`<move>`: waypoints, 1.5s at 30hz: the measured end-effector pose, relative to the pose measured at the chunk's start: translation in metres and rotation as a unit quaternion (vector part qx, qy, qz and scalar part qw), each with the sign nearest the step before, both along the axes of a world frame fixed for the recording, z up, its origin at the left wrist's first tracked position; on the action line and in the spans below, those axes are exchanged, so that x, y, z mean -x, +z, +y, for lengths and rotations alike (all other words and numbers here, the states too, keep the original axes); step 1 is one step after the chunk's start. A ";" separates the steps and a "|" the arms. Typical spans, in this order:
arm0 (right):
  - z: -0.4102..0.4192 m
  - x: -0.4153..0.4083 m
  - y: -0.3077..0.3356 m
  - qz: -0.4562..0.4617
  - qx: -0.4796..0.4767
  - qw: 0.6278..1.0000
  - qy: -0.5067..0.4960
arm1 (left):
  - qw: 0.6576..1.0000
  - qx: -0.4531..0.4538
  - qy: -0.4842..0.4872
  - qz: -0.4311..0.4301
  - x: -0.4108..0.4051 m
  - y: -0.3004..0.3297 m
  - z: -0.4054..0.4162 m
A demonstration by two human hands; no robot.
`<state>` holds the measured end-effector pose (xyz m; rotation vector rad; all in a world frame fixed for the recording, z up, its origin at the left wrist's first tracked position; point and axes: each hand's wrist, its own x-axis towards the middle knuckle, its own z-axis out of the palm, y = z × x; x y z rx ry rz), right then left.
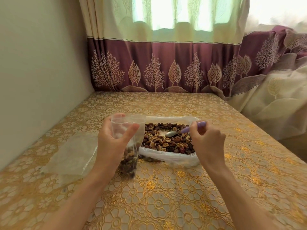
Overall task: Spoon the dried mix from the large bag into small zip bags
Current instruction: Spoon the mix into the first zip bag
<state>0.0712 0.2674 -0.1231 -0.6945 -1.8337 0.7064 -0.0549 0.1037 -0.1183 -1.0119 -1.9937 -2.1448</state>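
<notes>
My right hand (207, 140) pinches the spoon (181, 131) low in the large bag (167, 156); left hand (114, 138) grips the small zip bag (127, 146) just beside it — keep mouth open, scoop level.

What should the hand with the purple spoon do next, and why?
Probably scoop up some mix. The spoon, held by the right hand, lies with its bowl looking empty in the big bag, while the left hand holds the small bag open and only partly filled.
</notes>
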 end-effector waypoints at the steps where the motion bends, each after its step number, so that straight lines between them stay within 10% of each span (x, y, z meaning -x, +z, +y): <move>1: -0.001 0.003 -0.002 -0.019 -0.006 1.000 0.001 | 1.000 -0.003 -0.001 0.000 0.000 0.000 0.000; 20: 0.001 0.002 -0.002 0.039 0.273 0.958 0.076 | 1.000 -0.012 -0.006 -0.009 0.002 -0.002 0.001; 45: -0.035 -0.017 0.034 0.187 0.149 0.929 0.282 | 0.998 0.028 -0.014 -0.047 0.008 -0.010 0.001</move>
